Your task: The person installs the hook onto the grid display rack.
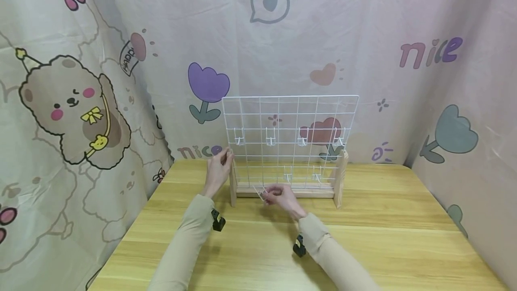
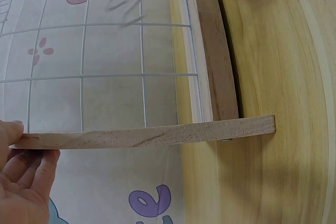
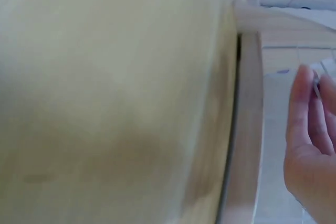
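Note:
A white wire grid panel [image 1: 291,96] stands upright in a wooden base with two side posts. My left hand [image 1: 218,172] grips the top of the left wooden post [image 2: 131,137], thumb on one side and fingers on the other, as the left wrist view shows. Low in front of the panel, my right hand [image 1: 284,197] pinches a white wire hook [image 1: 259,193] between thumb and fingertips. The hook's prongs point left and look blurred in the left wrist view. In the right wrist view, the fingers mostly cover it.
Several white hooks hang in a row across the panel's middle, among them one at the left [image 1: 239,140]. Two more, including a lower hook [image 1: 287,176], hang near the bottom. The wood-grain table [image 1: 383,237] meets a printed curtain [image 1: 363,26] behind and at the sides.

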Available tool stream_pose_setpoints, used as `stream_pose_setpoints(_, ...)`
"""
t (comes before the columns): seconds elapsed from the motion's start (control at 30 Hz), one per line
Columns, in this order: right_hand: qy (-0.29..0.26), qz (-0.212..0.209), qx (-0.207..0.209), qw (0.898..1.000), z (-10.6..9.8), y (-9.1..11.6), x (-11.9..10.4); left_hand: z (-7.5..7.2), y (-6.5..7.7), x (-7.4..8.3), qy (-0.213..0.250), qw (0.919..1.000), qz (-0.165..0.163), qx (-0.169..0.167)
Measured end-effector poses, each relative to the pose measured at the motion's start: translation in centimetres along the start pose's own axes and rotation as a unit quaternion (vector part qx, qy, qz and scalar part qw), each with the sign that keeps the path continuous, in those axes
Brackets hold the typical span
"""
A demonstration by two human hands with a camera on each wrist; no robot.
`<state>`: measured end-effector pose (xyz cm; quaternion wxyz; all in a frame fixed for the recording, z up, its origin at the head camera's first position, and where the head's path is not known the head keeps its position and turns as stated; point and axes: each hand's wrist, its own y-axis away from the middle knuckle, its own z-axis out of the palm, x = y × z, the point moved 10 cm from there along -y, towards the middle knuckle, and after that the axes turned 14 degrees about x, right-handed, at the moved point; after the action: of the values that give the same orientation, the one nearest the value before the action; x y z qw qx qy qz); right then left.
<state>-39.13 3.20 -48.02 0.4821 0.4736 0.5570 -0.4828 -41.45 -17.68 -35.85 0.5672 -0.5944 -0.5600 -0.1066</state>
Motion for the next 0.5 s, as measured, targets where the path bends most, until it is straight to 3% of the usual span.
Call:
stream_pose_setpoints(0.27, -0.077, 0.024, 0.083, 0.993, 1.0, -1.5, -1.2, 0.0, 0.1, 0.0, 0.010, 0.9999, -0.003, -0.002)
stream_pose_setpoints(0.5, -0.157, 0.033, 0.119, 0.980, 1.6, -2.4, -1.8, 0.0, 0.1, 0.1, 0.011, 0.9999, -0.005, -0.001)
